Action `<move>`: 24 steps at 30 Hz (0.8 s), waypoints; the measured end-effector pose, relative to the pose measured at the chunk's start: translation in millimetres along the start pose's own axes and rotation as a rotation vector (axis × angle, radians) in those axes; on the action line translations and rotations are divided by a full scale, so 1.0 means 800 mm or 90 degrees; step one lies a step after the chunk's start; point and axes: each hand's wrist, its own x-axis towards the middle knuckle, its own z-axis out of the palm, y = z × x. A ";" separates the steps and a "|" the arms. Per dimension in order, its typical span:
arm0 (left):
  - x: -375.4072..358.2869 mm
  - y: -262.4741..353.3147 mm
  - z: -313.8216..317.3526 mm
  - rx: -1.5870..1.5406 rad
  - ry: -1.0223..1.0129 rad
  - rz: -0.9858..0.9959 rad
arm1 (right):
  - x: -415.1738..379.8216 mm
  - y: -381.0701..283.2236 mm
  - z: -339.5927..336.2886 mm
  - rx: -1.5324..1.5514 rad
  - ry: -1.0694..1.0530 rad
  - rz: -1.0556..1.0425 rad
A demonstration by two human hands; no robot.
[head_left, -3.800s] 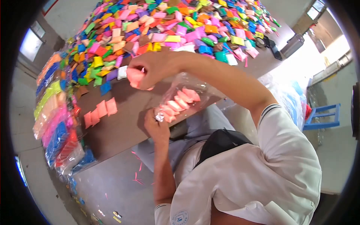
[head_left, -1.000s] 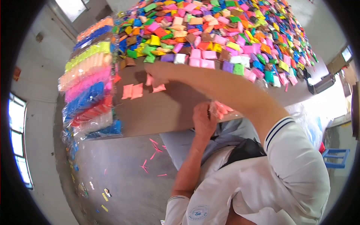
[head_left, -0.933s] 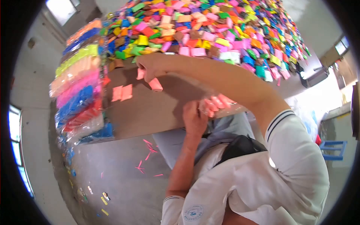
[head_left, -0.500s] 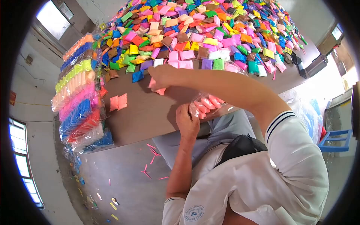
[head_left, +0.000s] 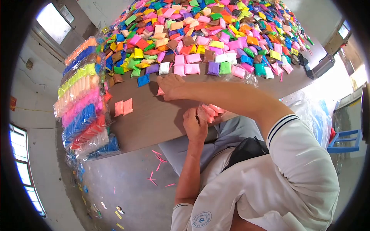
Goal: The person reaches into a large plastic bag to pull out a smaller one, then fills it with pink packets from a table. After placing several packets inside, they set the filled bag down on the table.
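My left hand is closed on the edge of a clear plastic bag holding several salmon-pink packets, near the table's front edge. Farther up the table, my right hand bends over a salmon-pink packet. Most of that packet is hidden beneath the fingers, which appear closed on it. To the left, a pair of salmon-pink packets lies side by side on the table. A blue packet rests just beyond my right hand.
A large heap of many-coloured packets covers the back of the brown table. Clear bags of colour-sorted packets are stacked along the left edge. A dark metal object stands at right, above a blue stool. Pink scraps litter the floor.
My right hand has shifted slightly right and down, and now covers more of the pink packet under it. My left hand stays on the bag. The whole view has tilted a little.
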 end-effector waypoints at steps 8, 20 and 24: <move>-0.001 -0.008 -0.001 0.066 -0.011 0.011 | -0.106 0.019 -0.202 0.397 0.016 -0.036; 0.000 -0.007 0.000 0.059 -0.018 0.035 | -0.355 0.159 -0.120 0.648 0.253 0.258; 0.000 -0.011 0.001 0.047 -0.020 0.037 | -0.338 0.157 -0.109 0.513 0.331 0.298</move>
